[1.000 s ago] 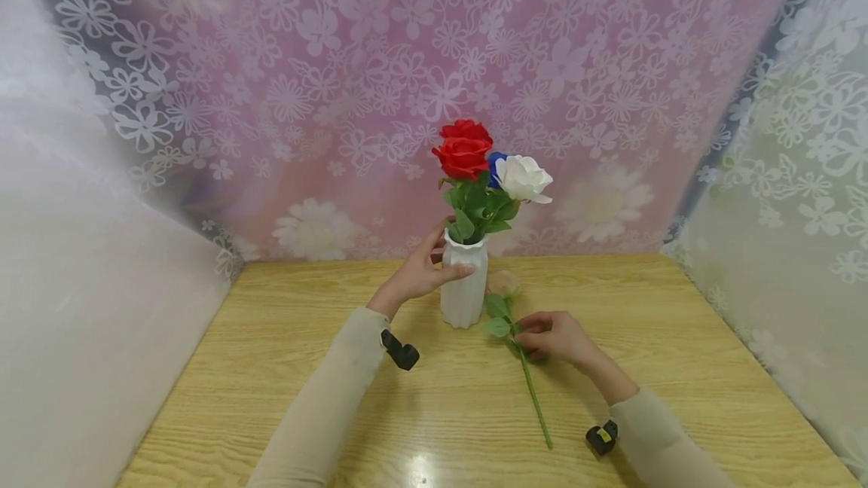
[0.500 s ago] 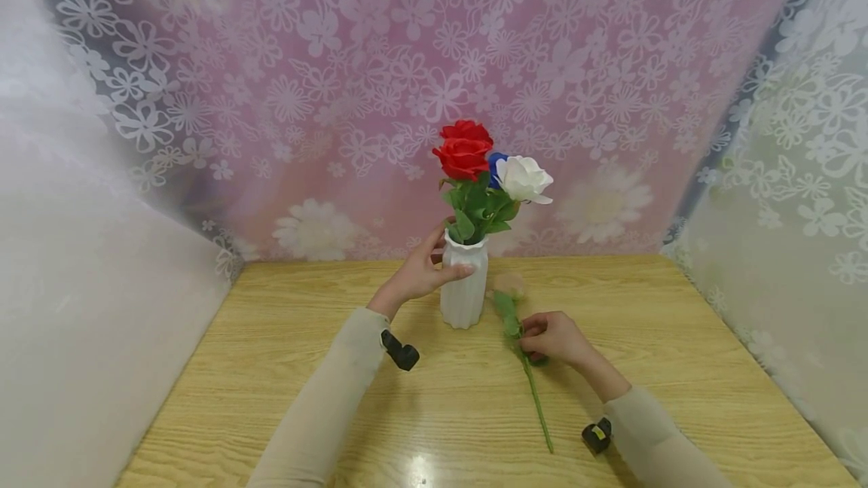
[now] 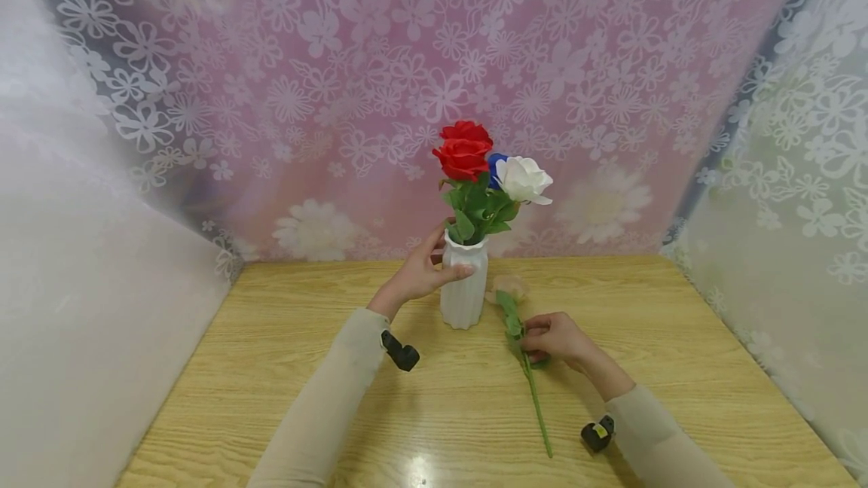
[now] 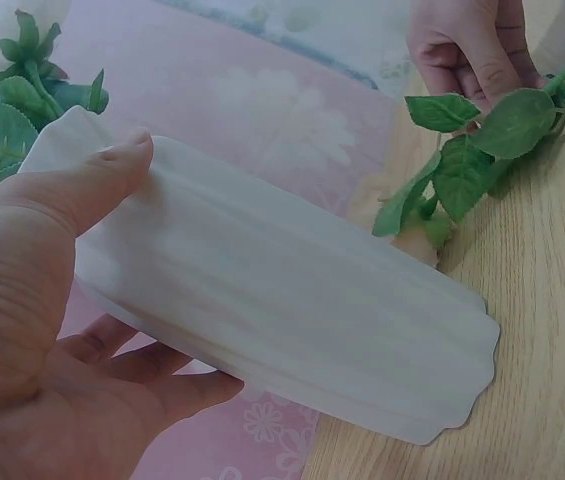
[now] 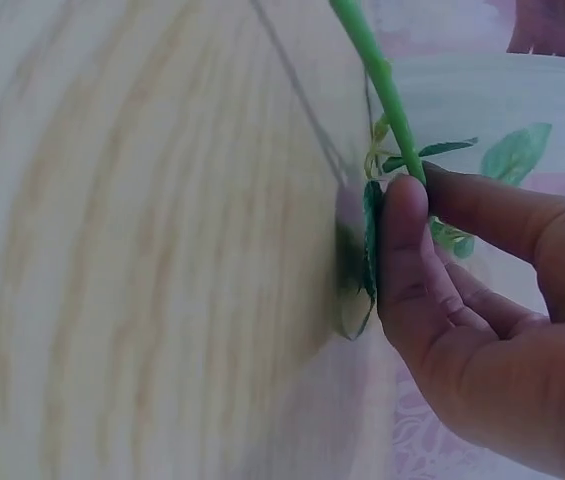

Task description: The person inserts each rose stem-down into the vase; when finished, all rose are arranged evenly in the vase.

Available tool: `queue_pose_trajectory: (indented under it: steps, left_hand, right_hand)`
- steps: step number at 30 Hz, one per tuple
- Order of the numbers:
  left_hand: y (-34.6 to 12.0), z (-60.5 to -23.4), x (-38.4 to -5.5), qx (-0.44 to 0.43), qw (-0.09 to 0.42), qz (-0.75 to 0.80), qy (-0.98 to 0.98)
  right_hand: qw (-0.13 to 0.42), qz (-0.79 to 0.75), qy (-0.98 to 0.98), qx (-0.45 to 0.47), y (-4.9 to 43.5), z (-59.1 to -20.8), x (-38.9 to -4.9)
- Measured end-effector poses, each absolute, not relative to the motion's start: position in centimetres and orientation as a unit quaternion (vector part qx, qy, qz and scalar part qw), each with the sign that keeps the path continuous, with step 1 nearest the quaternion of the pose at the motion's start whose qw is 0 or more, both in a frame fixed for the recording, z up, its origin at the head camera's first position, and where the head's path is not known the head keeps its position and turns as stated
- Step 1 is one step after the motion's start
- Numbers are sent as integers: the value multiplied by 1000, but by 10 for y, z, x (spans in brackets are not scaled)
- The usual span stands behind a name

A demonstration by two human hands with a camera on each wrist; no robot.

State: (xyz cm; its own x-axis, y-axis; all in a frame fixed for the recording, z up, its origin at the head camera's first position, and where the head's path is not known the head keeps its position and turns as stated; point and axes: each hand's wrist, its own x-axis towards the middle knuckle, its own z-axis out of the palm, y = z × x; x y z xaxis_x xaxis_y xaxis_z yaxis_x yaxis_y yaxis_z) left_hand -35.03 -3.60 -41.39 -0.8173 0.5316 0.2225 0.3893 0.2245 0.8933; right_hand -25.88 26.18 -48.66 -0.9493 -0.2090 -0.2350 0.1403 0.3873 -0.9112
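Observation:
A white fluted vase (image 3: 464, 292) stands upright on the table, holding red roses (image 3: 463, 150), a white rose (image 3: 524, 179) and a partly hidden blue flower (image 3: 496, 170). My left hand (image 3: 423, 268) grips the vase near its neck, thumb across the front and fingers round the back. To the right of the vase, a pale peach rose (image 3: 510, 289) with a long green stem (image 5: 387, 95) lies at a slant close over the wood. My right hand (image 3: 554, 339) pinches that stem by its leaves (image 4: 462, 178), between thumb and fingertips.
The wood-grain table (image 3: 285, 367) meets a pink flower-patterned backdrop (image 3: 366, 96) just behind the vase. Pale patterned sheets (image 3: 800, 232) border the right side, and a whitish sheet (image 3: 102, 285) the left. A small black camera (image 3: 597, 434) sits on the right wrist.
The right hand's fingers have closed on the peach rose's stem, and the rose has turned a little, its head shifting slightly right. The left hand and vase stay in place.

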Motion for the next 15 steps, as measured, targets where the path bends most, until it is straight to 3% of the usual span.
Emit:
queue_pose_trajectory:
  steps: [15]
  left_hand:
    - [-36,-415,-352,297,61,549,779]
  right_hand:
    - [109,-619,777,-38,259,-439,-249]
